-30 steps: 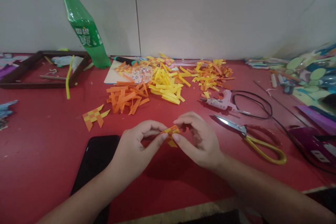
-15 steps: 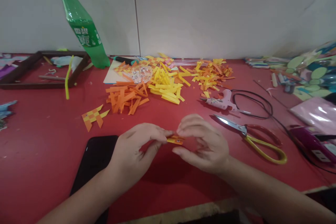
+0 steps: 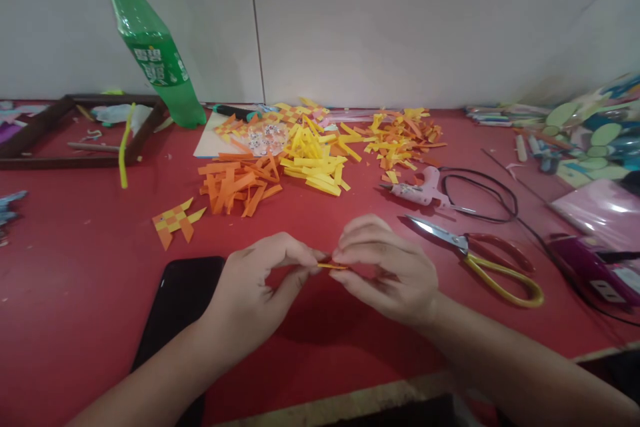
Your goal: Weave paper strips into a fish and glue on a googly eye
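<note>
Between my two hands is a small orange and yellow woven paper fish (image 3: 331, 266), turned nearly edge-on so only a thin strip of it shows. The fingertips of my left hand (image 3: 270, 283) pinch its left end. My right hand (image 3: 387, 273) has thumb and fingers closed on its right end. A finished-looking paper fish (image 3: 176, 221) of the same colours lies flat on the red table (image 3: 90, 307), left of my hands. Beyond my hands are piles of orange paper strips (image 3: 235, 185) and yellow paper strips (image 3: 317, 163).
Scissors (image 3: 467, 253) and a pink glue gun (image 3: 420, 191) with its cord lie to the right, near a purple power strip (image 3: 595, 270). A black phone (image 3: 175, 320) lies beside my left forearm. At the back left stand a green bottle (image 3: 155, 57) and a brown frame (image 3: 60, 162).
The paper fish has tipped from its face showing to nearly edge-on. My right fingers opened off it, then closed on its right end. A pink glossy packet has come into view at right.
</note>
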A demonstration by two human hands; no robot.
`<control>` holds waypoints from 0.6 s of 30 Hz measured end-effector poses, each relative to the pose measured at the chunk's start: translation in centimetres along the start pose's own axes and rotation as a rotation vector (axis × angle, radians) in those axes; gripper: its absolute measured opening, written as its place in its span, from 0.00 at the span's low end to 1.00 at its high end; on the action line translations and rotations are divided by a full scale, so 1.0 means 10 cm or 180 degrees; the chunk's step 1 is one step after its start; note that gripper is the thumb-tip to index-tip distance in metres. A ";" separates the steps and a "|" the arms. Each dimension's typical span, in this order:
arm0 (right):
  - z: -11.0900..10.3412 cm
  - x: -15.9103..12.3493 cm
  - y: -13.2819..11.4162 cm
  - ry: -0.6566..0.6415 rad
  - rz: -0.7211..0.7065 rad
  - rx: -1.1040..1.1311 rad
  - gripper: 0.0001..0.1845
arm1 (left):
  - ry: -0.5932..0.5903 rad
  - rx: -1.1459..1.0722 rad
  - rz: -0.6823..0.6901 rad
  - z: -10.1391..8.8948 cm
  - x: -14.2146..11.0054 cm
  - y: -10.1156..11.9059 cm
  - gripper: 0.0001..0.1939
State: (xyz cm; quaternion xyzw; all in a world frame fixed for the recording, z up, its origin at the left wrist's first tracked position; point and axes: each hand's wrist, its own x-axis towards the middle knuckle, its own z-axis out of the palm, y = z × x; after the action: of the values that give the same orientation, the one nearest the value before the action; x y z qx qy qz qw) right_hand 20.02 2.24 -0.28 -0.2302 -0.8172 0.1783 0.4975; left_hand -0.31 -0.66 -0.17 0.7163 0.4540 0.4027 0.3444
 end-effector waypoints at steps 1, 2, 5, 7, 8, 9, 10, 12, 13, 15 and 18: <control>0.00 0.00 0.00 0.0001 0.0011 0.0012 0.06 | 0.0001 0.0008 -0.0009 0.00 0.00 0.00 0.07; 0.00 -0.01 0.01 -0.0003 0.0029 0.0021 0.06 | -0.0001 0.0011 -0.0009 0.00 0.00 0.00 0.07; 0.01 -0.02 0.00 -0.0013 0.0098 0.0057 0.07 | -0.0001 0.0009 -0.0014 0.00 0.01 0.00 0.07; 0.01 -0.02 0.00 -0.0012 0.0122 0.0067 0.08 | 0.0007 0.0015 -0.0007 0.00 0.02 0.00 0.07; 0.01 -0.02 0.00 -0.0002 0.0123 0.0071 0.08 | 0.0014 0.0023 -0.0009 0.00 0.02 0.01 0.06; 0.01 -0.02 -0.01 0.0003 0.0132 0.0071 0.08 | 0.0014 0.0033 -0.0017 0.00 0.02 0.01 0.06; 0.01 -0.02 -0.01 0.0005 0.0139 0.0067 0.09 | 0.0008 0.0038 -0.0029 -0.01 0.02 0.01 0.06; 0.01 -0.01 -0.01 0.0020 0.0146 0.0067 0.09 | -0.0008 0.0041 -0.0070 0.00 0.02 0.02 0.05; 0.01 -0.01 -0.01 0.0026 0.0146 0.0067 0.09 | -0.0012 0.0038 -0.0086 0.00 0.02 0.02 0.05; 0.01 -0.01 -0.01 0.0038 0.0143 0.0063 0.09 | -0.0008 0.0021 -0.0093 0.00 0.01 0.02 0.05; 0.01 0.00 -0.01 0.0031 0.0138 0.0046 0.11 | -0.0008 0.0002 -0.0080 0.00 0.01 0.03 0.05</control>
State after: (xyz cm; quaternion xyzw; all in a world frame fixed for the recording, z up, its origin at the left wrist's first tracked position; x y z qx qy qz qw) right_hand 19.94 2.16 -0.28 -0.2451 -0.8083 0.1939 0.4991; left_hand -0.16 -0.70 0.05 0.7111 0.4627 0.3973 0.3499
